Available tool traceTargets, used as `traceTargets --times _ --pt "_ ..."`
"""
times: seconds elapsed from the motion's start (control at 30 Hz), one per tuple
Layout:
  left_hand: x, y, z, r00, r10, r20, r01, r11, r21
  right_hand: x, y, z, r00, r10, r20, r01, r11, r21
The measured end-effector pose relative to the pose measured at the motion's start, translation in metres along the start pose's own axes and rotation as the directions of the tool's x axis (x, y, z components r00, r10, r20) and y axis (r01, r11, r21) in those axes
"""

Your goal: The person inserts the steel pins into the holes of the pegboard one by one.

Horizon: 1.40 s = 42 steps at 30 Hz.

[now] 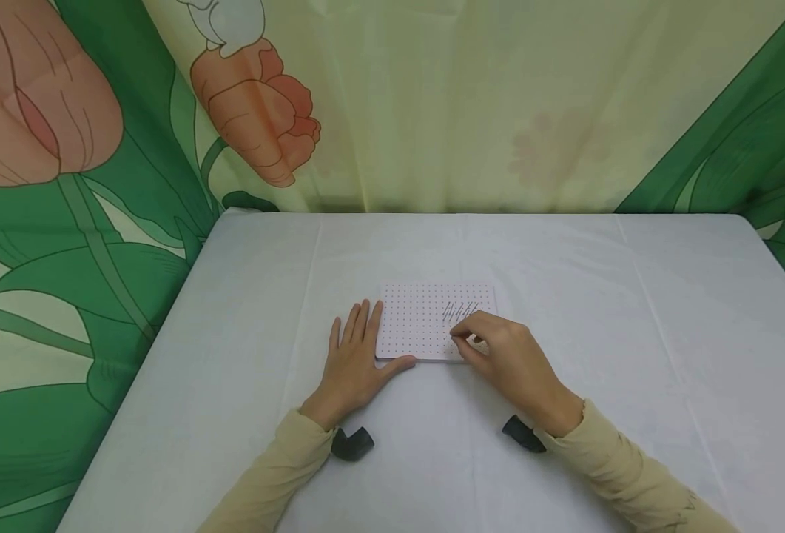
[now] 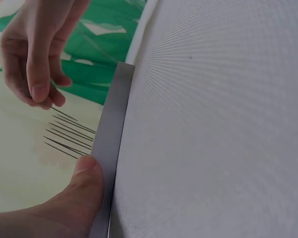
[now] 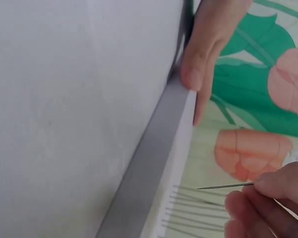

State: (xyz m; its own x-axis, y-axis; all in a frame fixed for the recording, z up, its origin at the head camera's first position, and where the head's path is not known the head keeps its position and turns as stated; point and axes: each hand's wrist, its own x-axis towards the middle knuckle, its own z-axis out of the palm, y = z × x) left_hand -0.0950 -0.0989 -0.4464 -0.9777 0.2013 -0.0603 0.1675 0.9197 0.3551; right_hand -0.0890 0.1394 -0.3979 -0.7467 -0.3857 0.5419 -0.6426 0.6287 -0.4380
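Note:
A white pegboard point(image 1: 412, 322) dotted with rows of small holes lies on the table. Several thin dark needles point(image 1: 459, 311) stand slanted in its right part, in the left wrist view as a row of needles point(image 2: 67, 136). My left hand point(image 1: 354, 363) rests at the board's left side with straight fingers, its thumb point(image 2: 84, 173) touching the front edge. Over the front right of the board, my right hand point(image 1: 515, 359) pinches one needle point(image 3: 223, 186) between thumb and fingertips. In the right wrist view its free tip points away from the fingers, beside the standing needles.
A white cloth point(image 1: 246, 333) covers the table. Black wrist pieces point(image 1: 352, 444) sit at both sleeve cuffs. Behind the far table edge hangs a curtain point(image 1: 432, 111) printed with leaves, flowers and a carrot.

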Motion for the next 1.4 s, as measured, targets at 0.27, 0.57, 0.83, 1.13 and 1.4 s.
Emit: traceTargets --times 0.27,0.57,0.83,1.13,1.4 --pt "-0.001 0.000 0.000 1.000 0.002 -0.005 -0.002 1.000 -0.014 0.004 0.013 -0.014 0.993 0.109 -0.038 -0.108 0.994 0.024" --pt "-0.002 -0.001 0.000 1.000 0.006 -0.005 -0.006 1.000 -0.014 0.005 0.029 -0.016 0.986 0.167 -0.029 -0.165 0.984 0.059" --pt "-0.002 0.000 -0.001 1.000 0.008 -0.010 -0.008 1.000 -0.024 0.004 0.037 -0.012 0.977 0.211 0.008 -0.211 0.974 0.077" --pt "-0.001 0.000 0.000 1.000 0.001 0.003 -0.001 1.000 -0.018 0.004 0.041 -0.010 0.969 0.243 0.052 -0.247 0.965 0.094" --pt "-0.001 0.000 0.000 1.000 -0.002 0.006 0.002 1.000 -0.026 0.007 0.042 -0.007 0.954 0.279 0.109 -0.289 0.953 0.088"
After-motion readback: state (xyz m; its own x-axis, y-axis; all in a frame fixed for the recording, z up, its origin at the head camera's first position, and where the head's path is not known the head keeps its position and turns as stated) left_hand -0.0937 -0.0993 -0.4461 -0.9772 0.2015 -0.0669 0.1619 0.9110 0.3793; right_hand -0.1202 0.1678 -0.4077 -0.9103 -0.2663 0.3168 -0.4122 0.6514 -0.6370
